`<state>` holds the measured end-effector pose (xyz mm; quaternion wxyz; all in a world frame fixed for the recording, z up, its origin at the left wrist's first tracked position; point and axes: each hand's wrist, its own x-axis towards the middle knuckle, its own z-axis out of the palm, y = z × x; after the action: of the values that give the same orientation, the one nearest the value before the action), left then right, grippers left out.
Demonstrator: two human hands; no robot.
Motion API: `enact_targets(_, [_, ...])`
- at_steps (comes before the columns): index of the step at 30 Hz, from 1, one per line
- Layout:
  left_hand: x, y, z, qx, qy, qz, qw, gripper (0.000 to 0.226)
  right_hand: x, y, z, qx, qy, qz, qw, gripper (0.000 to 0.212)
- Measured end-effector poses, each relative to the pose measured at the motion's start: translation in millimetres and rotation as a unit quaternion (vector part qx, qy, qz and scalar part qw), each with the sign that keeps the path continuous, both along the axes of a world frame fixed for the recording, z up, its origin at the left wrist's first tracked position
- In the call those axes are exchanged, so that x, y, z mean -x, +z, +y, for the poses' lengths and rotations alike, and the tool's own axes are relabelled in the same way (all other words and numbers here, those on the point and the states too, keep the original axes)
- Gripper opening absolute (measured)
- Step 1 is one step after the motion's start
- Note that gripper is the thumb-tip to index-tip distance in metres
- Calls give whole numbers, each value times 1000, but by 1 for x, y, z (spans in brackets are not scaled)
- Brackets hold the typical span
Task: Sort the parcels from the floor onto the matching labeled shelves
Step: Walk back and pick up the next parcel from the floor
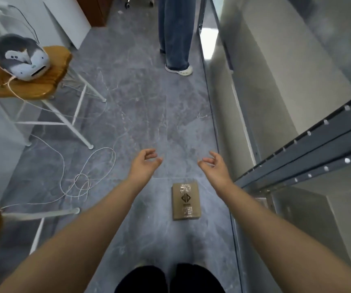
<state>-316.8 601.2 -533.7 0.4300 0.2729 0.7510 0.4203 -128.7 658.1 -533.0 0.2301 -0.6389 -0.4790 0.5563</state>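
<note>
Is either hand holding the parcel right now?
No, the left hand and right hand hover empty while the parcel lies flat on the floor.

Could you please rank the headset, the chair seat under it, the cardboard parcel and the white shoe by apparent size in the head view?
Largest to smallest:
chair seat
headset
cardboard parcel
white shoe, farther away, so true size unsure

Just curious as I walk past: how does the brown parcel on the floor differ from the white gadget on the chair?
The parcel is brown, flat and rectangular; the gadget is white and grey, rounded. The parcel lies on the floor; the gadget sits raised on a chair's orange seat. Shared: neither the left hand nor the right hand touches either.
</note>
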Motion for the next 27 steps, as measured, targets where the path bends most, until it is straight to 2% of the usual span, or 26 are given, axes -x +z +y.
enact_targets(10, [-3, -182, 20, 14, -11, 11, 1000, 43, -7, -179, 6, 27, -14, -8, 1000, 63])
enact_targets(17, [-9, -288, 39, 28, -45, -13, 999, 37, -8, -283, 15, 38, -13, -13, 999, 63])
enact_targets(27, [-18, -416, 34, 103, -105, 0, 989, 50, -19, -409, 16, 82, -31, -70, 994, 64])
